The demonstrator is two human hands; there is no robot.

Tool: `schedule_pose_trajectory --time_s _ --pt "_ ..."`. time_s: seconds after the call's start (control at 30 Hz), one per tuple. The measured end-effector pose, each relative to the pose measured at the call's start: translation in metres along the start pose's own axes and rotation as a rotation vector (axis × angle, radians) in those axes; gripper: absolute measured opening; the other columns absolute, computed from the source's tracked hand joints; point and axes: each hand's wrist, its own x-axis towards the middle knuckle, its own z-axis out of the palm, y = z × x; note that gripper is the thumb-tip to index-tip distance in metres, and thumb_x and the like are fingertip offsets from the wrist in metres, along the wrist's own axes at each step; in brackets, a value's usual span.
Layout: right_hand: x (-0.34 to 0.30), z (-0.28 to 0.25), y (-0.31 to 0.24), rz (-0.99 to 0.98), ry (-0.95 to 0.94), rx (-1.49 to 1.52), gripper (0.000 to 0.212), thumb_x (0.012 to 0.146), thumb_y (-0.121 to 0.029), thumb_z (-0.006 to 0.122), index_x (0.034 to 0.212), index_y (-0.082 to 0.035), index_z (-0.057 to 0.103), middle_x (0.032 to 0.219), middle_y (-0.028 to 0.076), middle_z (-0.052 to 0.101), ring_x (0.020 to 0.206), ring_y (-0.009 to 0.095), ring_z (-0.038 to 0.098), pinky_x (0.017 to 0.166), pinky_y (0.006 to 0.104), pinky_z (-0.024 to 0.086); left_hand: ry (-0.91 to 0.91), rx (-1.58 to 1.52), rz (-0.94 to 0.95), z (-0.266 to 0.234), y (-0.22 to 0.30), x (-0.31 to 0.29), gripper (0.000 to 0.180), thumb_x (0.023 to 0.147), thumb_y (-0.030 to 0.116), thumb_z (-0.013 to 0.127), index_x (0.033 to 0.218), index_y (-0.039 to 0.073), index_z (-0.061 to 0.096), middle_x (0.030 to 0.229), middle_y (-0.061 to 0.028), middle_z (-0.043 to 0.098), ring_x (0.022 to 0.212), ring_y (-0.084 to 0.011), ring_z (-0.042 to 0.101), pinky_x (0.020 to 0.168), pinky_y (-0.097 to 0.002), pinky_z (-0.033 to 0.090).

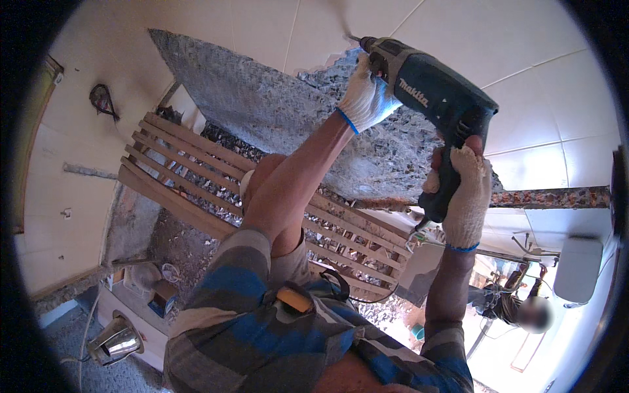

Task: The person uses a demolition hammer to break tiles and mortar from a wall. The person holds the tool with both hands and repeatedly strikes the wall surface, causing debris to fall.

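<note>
The right hand [468, 196] gripped the drill [436, 85] by its handle [448, 187], and the left hand [369, 98] held it near the bit [354, 38], which pointed at the wall tiles [511, 39]. If the bit slipped there, the drill could have jumped sideways.

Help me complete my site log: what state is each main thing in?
Power drill: held in both hands; cannot tell whether running
Left hand: gloved, closed around the drill's front
Right hand: gloved, closed around the drill's handle
Bare wall patch: rough, grey, uncovered
Pale wall tiles: in place beside the patch
Wooden slats: spaced apart
</note>
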Motion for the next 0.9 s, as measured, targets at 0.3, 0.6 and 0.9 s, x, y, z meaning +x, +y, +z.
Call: schedule_pose_trajectory --time_s 0.3,0.6,0.9 --pt "0.012 -0.007 -0.015 -0.006 -0.042 -0.005 0.032 0.1 -0.034 0.065 0.096 -0.003 0.066 0.078 0.005 0.065 0.057 0.012 0.062 0.05 0.0258 0.048 0.039 0.037 0.011 0.006 -0.001 0.006 0.065 0.112 0.062 0.034 0.147 0.013 0.055 0.152 -0.0106 0.059 0.14 -0.0309 0.055 0.118 -0.0565 0.043" --pt "0.018 -0.005 -0.031 -0.042 -0.052 -0.033 0.036 0.1 -0.036 0.064 0.113 -0.002 0.066 0.079 0.005 0.064 0.059 0.011 0.061 0.051 0.0254 0.049 -0.051 0.009 0.038 0.005 0.001 0.019 0.064 0.113 0.06 0.031 0.15 0.012 0.052 0.154 -0.0127 0.057 0.142 -0.0326 0.054 0.121 -0.0579 0.041" --pt "0.036 -0.018 -0.049 -0.024 -0.1 -0.087 0.05 0.105 -0.033 0.056 0.149 -0.008 0.051 0.095 0.01 0.068 0.058 0.008 0.057 0.05 0.0248 0.048 -0.037 0.108 0.019 0.017 0.005 0.024 0.066 0.113 0.06 0.03 0.148 0.008 0.049 0.149 -0.0167 0.058 0.137 -0.0364 0.059 0.119 -0.0595 0.047"
